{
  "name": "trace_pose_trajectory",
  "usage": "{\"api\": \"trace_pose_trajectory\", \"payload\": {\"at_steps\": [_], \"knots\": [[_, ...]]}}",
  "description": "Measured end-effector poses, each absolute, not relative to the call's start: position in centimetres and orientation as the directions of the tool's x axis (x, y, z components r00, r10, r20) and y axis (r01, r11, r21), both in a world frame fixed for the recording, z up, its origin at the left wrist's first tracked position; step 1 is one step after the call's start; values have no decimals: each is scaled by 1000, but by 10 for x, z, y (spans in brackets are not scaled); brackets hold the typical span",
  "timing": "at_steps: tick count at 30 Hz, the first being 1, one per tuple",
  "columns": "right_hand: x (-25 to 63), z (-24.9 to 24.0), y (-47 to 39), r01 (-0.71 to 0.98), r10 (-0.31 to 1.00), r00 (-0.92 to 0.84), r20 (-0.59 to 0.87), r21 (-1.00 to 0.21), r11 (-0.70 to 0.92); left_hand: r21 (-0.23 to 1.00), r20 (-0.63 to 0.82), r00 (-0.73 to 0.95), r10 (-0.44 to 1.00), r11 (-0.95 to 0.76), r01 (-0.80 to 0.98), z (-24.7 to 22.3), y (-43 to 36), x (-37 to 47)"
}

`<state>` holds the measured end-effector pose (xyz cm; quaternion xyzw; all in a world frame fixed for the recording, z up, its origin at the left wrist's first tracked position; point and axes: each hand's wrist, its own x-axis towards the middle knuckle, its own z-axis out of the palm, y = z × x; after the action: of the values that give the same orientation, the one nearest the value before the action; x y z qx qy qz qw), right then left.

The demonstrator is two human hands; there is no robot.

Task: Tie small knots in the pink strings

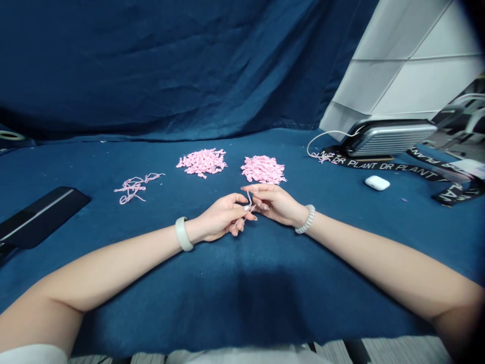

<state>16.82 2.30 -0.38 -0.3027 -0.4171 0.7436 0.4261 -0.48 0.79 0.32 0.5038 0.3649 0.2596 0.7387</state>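
Over the middle of the blue cloth, my left hand (226, 216) and my right hand (278, 205) meet at the fingertips. Between them is a thin pink strand of yarn (249, 198), pinched by the fingers of both hands, with an end trailing down by my left fingers. Just beyond the hands lie two heaps of small pink pieces, a left heap (202, 162) and a right heap (263, 169). Loose pink yarn strands (132, 189) rest on the cloth to the left.
A dark flat object (43, 217) stands at the left edge. On the right are a silver ridged case (392, 140) with a white cable, a black lettered ribbon (394, 169) and a white earbud case (377, 182). Blue fabric (170, 65) hangs behind.
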Motion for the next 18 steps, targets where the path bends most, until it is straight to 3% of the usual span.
{"api": "trace_pose_trajectory", "payload": {"at_steps": [10, 18], "knots": [[173, -4, 30, -558, 919, -320, -231, -738, -380, 888, -400, 684, 610, 444, 123, 7, 13, -8], [174, -8, 36, -655, 954, -237, -184, -695, -297, 910, -339, 670, 660, 411, 56, 4, 13, -8]]}}
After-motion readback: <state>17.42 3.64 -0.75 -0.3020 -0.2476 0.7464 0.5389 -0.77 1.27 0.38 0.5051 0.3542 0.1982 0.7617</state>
